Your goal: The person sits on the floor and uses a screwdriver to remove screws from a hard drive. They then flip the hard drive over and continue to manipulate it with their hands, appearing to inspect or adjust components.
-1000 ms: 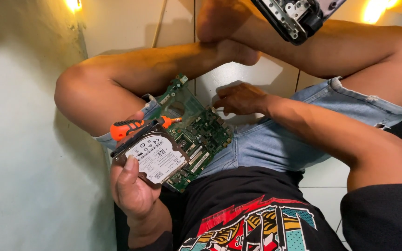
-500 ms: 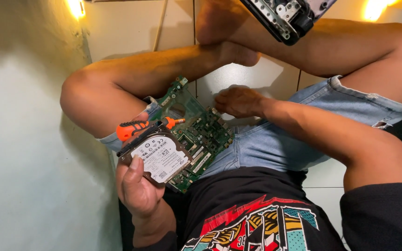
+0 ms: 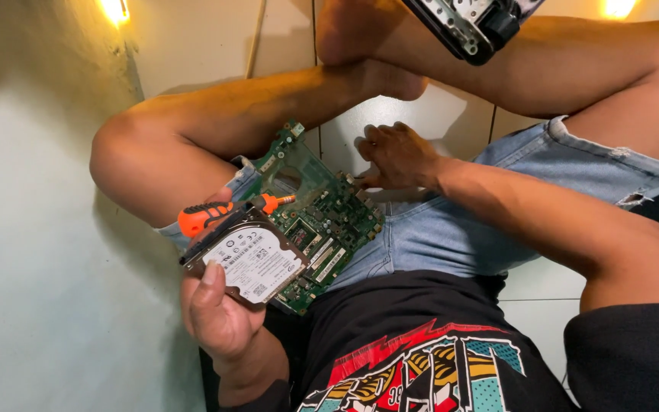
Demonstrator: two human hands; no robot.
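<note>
I sit cross-legged on a tiled floor. My left hand grips a flat hard drive with a white label, thumb lying over its near corner. An orange-handled screwdriver lies along the drive's far edge, held with it. Under the drive a green circuit board rests on my lap and left thigh. My right hand is past the board's far right corner, fingers curled down onto the floor tile between my legs; what its fingertips touch is hidden.
A black and silver device chassis rests across my shin at the top. A pale wall runs along the left. White floor tiles lie beyond my legs, with two bright light reflections on them.
My view has shifted slightly, so everything sits a little right of before. Both hands keep their grips and places; the right hand's fingers have moved a little on the tile.
</note>
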